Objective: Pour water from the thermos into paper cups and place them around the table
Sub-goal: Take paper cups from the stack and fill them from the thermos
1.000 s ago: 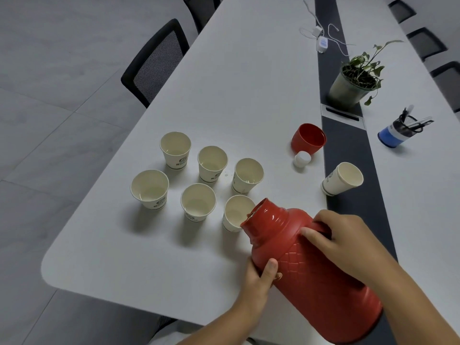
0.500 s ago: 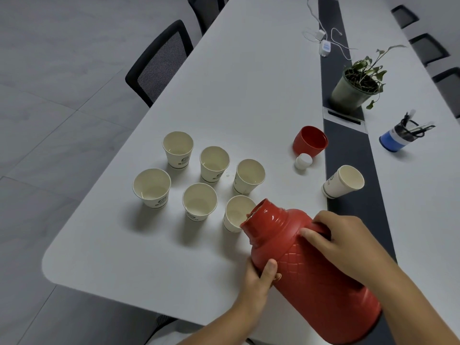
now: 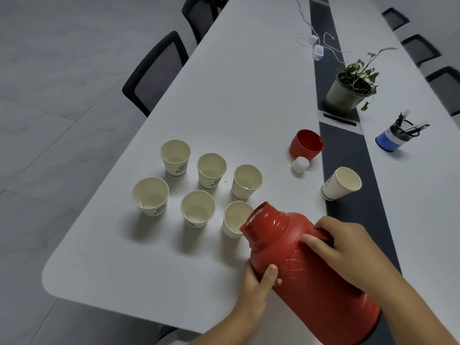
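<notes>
A red thermos [image 3: 306,272] is tilted steeply, its open mouth over the rim of the nearest paper cup [image 3: 234,219]. My right hand [image 3: 341,247] grips the handle near the thermos neck. My left hand [image 3: 258,285] holds the body from below, thumb on its quilted side. Several upright paper cups stand in two rows on the white table [image 3: 124,270], among them a near-left cup [image 3: 150,196], a middle cup [image 3: 198,208] and a far-left cup [image 3: 175,157]. Most hold some water.
The red thermos lid [image 3: 306,144] and a white stopper [image 3: 301,164] lie beyond the cups. A stack of paper cups [image 3: 341,183] lies on its side on the dark centre strip. A potted plant [image 3: 351,90], a pen holder [image 3: 393,138] and chairs [image 3: 156,73] surround the table.
The thermos stays tilted over the nearest cup in the same two-handed hold. Only the camera view has shifted slightly.
</notes>
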`<action>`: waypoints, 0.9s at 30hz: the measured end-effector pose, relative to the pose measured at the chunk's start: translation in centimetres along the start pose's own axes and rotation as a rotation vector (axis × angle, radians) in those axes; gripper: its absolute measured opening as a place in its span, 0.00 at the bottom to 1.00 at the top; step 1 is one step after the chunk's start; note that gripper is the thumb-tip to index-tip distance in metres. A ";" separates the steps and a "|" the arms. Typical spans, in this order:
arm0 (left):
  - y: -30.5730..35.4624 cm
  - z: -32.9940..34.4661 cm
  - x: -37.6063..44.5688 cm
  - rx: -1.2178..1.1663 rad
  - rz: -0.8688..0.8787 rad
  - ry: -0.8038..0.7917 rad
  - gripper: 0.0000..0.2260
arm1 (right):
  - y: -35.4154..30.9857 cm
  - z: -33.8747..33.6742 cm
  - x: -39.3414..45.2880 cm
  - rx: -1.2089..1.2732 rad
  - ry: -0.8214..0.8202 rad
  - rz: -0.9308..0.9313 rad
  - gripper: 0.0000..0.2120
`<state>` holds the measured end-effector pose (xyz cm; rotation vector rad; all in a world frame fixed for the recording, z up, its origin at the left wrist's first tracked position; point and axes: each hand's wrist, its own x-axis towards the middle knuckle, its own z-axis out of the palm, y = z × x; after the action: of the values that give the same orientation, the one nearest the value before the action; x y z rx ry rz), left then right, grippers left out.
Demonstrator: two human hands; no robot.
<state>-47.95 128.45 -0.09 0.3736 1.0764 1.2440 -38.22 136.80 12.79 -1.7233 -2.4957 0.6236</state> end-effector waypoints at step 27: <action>13.8 5.9 11.0 0.597 0.586 -0.220 0.35 | 7.6 -3.7 6.0 0.741 0.351 -0.007 0.10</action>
<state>-51.71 144.69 8.10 1.3263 1.1730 1.3184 -32.75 145.63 12.39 -1.3760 -1.7137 0.9799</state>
